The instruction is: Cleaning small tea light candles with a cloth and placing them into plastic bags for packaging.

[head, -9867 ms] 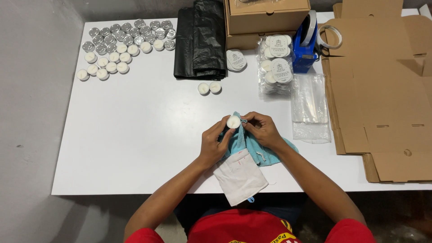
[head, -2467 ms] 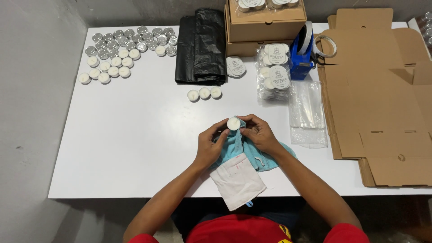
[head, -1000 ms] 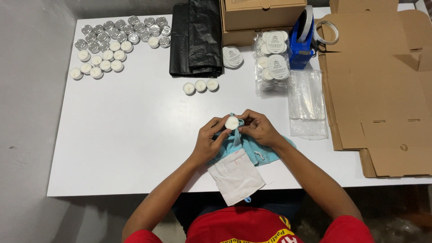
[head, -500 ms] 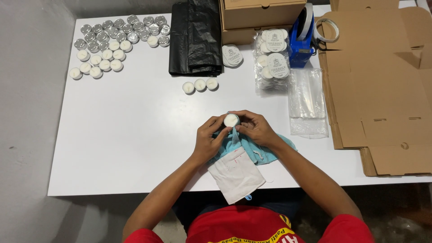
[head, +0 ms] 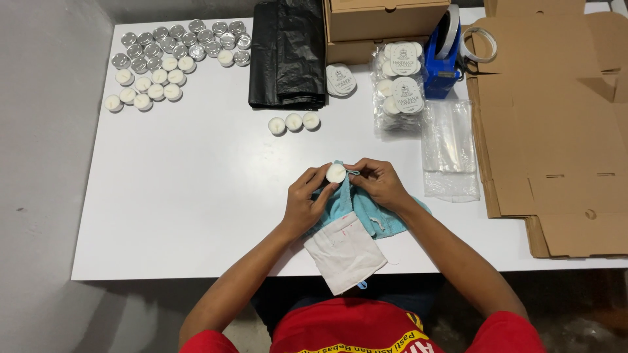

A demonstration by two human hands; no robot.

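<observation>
Loose stock: a cluster of tealights (head: 171, 59), some silver cups and some white wax, sits at the far left corner of the white counter (head: 196, 196), well apart from the hands.
Black bag: a folded black plastic sheet (head: 288, 55) lies at the far edge, middle-left.
Row of three: three white tealights (head: 294, 122) stand side by side just beyond the hands.
Left hand: the left hand (head: 303, 204) has its fingers clamped on the rim of the white candle (head: 335, 172), thumb on the near side, palm resting on the blue cloth (head: 356, 208).
Candle: held just above the counter between both hands, wax face up, with a fold of the cloth against it.
Right hand: the right hand (head: 379, 186) pinches the cloth edge against the candle's right side, fingers together on the fabric.
White pouch: a small white fabric piece (head: 343, 252) lies over the cloth's near end at the counter edge.
Doing it well: as a judgement, a light grip on the cup wall avoids denting it; turning the cup with the left fingers while the right presses the cloth would cover the whole rim, keeping fabric off the wick.
Right side: packed candles in clear bags (head: 400, 88), brown boxes (head: 386, 26), a blue tape dispenser (head: 445, 62), empty clear bags (head: 450, 150) and flat cardboard (head: 556, 131).
</observation>
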